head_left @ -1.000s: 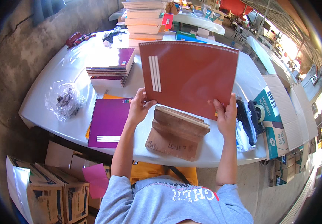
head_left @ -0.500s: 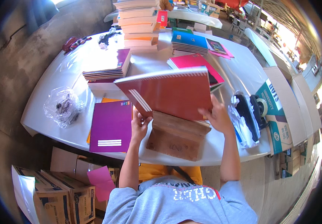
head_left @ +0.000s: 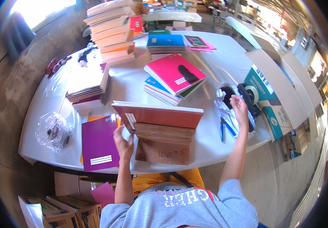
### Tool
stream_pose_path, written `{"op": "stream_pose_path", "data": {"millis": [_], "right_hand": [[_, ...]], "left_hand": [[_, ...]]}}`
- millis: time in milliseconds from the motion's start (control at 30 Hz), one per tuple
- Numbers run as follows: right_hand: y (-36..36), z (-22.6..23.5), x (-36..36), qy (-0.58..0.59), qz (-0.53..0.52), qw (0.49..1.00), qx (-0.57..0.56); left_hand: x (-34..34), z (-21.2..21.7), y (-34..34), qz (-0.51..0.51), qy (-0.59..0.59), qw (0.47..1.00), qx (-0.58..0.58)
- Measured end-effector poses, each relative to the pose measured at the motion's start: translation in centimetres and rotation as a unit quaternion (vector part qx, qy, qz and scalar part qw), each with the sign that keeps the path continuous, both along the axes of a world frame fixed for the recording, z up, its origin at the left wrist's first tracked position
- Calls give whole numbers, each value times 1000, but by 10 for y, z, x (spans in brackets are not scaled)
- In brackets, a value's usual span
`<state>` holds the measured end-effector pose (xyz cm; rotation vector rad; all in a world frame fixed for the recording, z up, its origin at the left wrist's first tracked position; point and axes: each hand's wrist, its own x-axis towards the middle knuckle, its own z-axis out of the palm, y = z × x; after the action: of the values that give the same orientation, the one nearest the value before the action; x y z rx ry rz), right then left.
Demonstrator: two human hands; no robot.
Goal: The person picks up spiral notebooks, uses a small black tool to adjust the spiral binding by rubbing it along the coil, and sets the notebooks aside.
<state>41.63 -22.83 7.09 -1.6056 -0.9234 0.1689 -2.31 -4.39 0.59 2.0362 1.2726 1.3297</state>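
The left hand's (head_left: pixel 124 142) thumb and fingers are closed on the left edge of 1 reddish-brown spiral-bound notebook (head_left: pixel 167 117), standing on edge at a brown, block-like stand (head_left: pixel 162 152) at the near middle. Farther right, the right hand's (head_left: pixel 241 109) fingers are loosely open near a black tape dispenser (head_left: pixel 253 105); I cannot tell whether they touch anything.

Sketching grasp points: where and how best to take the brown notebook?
Probably by its right edge, pinched across the covers from the right. The brown notebook stands on edge at the brown stand, spiral upward; that edge is free, while the left hand is at the lower left corner.
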Motion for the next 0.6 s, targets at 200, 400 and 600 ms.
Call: {"op": "stream_pose_path", "data": {"millis": [200,400,600], "right_hand": [[20,-22,54,-219,-200,871,-391],[25,-17,48,-262,-157,855,-419],[20,6,55,-274,-197,844,-416]], "left_hand": [[46,111,-41,32,-43,974,218],[122,153,-80,-117,31,960,254],[162,136,-77,-136,129,949,254]]}}
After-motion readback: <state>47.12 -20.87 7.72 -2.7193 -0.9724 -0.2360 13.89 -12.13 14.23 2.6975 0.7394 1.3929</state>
